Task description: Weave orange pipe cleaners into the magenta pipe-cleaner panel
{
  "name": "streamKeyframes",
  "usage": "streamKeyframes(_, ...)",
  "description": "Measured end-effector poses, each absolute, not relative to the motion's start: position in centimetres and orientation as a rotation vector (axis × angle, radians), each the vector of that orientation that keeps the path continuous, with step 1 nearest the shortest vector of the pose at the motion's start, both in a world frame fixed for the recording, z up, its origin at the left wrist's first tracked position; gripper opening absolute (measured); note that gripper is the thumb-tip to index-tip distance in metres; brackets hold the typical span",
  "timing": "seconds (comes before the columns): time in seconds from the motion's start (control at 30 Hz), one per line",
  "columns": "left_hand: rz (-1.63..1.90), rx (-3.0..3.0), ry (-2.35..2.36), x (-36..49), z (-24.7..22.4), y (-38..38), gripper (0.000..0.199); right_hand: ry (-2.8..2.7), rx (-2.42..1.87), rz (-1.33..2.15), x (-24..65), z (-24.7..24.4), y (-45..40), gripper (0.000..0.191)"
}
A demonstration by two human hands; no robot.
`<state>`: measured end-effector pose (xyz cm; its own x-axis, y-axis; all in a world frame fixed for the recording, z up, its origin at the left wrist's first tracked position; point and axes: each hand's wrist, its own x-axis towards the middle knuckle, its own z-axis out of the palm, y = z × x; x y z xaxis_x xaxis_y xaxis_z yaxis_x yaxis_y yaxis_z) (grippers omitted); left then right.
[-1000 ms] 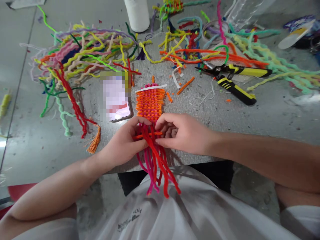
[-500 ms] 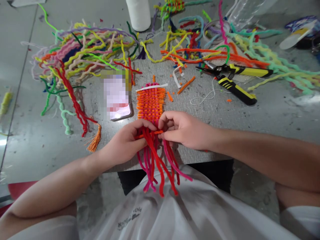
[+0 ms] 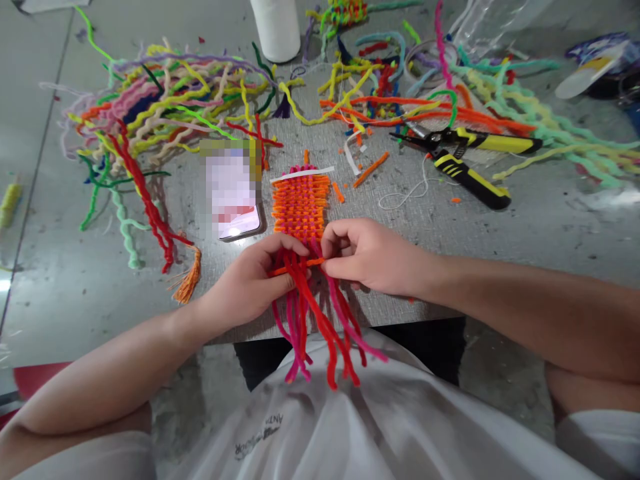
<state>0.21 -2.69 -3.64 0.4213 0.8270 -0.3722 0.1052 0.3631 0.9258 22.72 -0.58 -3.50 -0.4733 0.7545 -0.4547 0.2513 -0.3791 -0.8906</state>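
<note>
A woven piece (image 3: 301, 208) of orange and pink pipe cleaners lies near the table's front edge, with a white strip (image 3: 303, 175) across its far end. Loose red and pink pipe cleaners (image 3: 320, 313) trail from its near end over the edge. My left hand (image 3: 260, 273) is closed at the left of these strands, thumb and fingers around them and the left part of an orange pipe cleaner (image 3: 314, 262). That orange piece lies crosswise among the strands. My right hand (image 3: 365, 257) pinches its right end between thumb and fingers. Some fingertips are hidden behind the strands.
A phone (image 3: 234, 193) lies left of the weaving. Black-and-yellow pliers (image 3: 460, 157) rest at the right, beside a white string (image 3: 410, 197). Heaps of coloured pipe cleaners (image 3: 170, 100) spread along the back, near a white bottle (image 3: 277, 30). An orange tassel (image 3: 189, 277) lies at the left.
My right hand has shifted slightly up and away from the strands, and more of the orange pipe cleaner shows. The loose red ends have swung a little to the right.
</note>
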Motion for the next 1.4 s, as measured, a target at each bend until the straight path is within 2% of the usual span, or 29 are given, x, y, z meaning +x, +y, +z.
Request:
streamKeyframes(0.37, 0.573, 1.326, 1.090, -0.24, -3.55, -2.57, 0.021, -1.243, -1.283, 2.028, 22.68, -4.10, -0.13, 0.014)
streamKeyframes(0.67, 0.585, 1.190, 1.096, -0.24, -3.65, -2.68, 0.016, -1.337, -1.296, 1.992, 22.55, -3.93, -0.75, 0.031)
streamKeyframes(0.93, 0.609, 1.179, 1.083, -0.13, -3.32, -2.42, 0.018, -1.205, -1.263, 2.053, 22.70, -3.98, -0.12, 0.018)
streamKeyframes(1.2, 0.579, 1.225, 1.114, -0.16, -3.16, -2.35, 0.016, -1.066, -1.234, 2.104, 22.64, -3.94, 0.15, 0.018)
streamKeyframes(1.4, 0.545, 1.304, 1.122, -0.32, -3.16, -2.45, 0.016, -1.270, -1.219, 2.006, 22.75, -4.11, -0.06, 0.028)
